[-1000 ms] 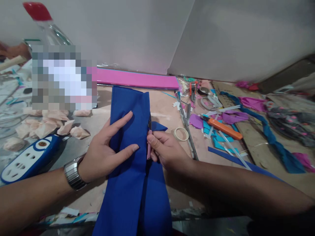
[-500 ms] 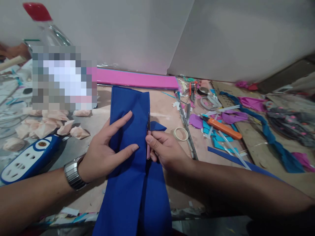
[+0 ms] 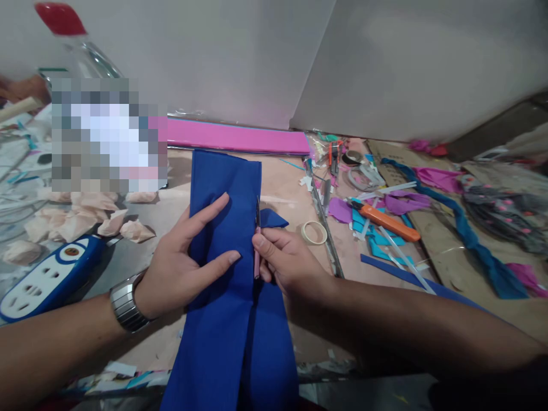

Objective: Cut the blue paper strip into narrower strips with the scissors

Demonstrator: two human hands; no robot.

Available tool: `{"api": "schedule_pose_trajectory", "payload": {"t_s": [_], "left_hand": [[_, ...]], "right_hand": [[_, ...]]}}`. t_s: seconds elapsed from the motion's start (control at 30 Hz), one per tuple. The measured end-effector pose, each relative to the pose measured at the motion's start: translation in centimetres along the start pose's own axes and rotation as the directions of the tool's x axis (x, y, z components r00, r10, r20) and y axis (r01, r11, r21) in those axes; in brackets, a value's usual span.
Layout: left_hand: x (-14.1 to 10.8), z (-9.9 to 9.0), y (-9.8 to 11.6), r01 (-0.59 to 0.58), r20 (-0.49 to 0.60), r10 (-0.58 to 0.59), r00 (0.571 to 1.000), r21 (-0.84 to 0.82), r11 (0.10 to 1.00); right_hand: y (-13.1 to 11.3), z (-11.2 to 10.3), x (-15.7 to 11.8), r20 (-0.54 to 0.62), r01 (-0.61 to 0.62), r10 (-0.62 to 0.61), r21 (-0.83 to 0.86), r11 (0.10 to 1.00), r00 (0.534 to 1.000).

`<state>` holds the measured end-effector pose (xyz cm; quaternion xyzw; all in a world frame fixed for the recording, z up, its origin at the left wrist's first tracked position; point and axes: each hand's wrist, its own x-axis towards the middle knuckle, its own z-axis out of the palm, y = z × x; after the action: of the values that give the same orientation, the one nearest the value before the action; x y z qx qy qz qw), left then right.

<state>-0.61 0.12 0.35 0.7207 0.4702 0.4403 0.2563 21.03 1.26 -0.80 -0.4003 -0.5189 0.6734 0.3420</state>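
From where I stand, the blue cloth lies lengthwise down the middle of the table, folded, its near end hanging over the edge. The left hand rests on it with fingers spread, gripping nothing; I take that flat pressure as a way to stop the layers slipping. The right hand has its fingers closed around a pink-handled cutting tool, probably scissors, upright along the fold's right edge, presumably so the blade follows that line. I can't tell whether its blades are parted.

The table is pale and crowded: a tape roll beside the right hand, an orange cutter among scraps farther right, a power strip and crumpled peach pieces at left. A pink folded strip lies along the grey wall behind.
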Motion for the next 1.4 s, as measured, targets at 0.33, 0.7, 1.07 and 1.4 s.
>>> {"api": "schedule_pose_trajectory", "payload": {"t_s": [0.33, 0.7, 1.07, 1.4], "left_hand": [[0.04, 0.06, 0.24, 0.007, 0.015, -0.007, 1.000, -0.015, 1.000], [-0.05, -0.04, 0.10, 0.009, 0.019, -0.008, 1.000, -0.026, 1.000], [-0.05, 0.09, 0.20, 0.023, 0.025, -0.022, 0.999, -0.041, 0.999], [0.00, 0.09, 0.11, 0.009, 0.019, -0.008, 1.000, -0.037, 0.999]], "right_hand": [[0.31, 0.09, -0.01, -0.015, -0.013, 0.014, 0.025, 1.000, 1.000], [0.22, 0.11, -0.01, -0.003, -0.027, 0.027, 0.055, 0.998, 1.000], [0.01, 0.07, -0.01, -0.012, -0.011, 0.012, 0.019, 1.000, 1.000], [0.31, -0.04, -0.03, -0.018, -0.002, 0.003, 0.067, 0.998, 1.000]]}}
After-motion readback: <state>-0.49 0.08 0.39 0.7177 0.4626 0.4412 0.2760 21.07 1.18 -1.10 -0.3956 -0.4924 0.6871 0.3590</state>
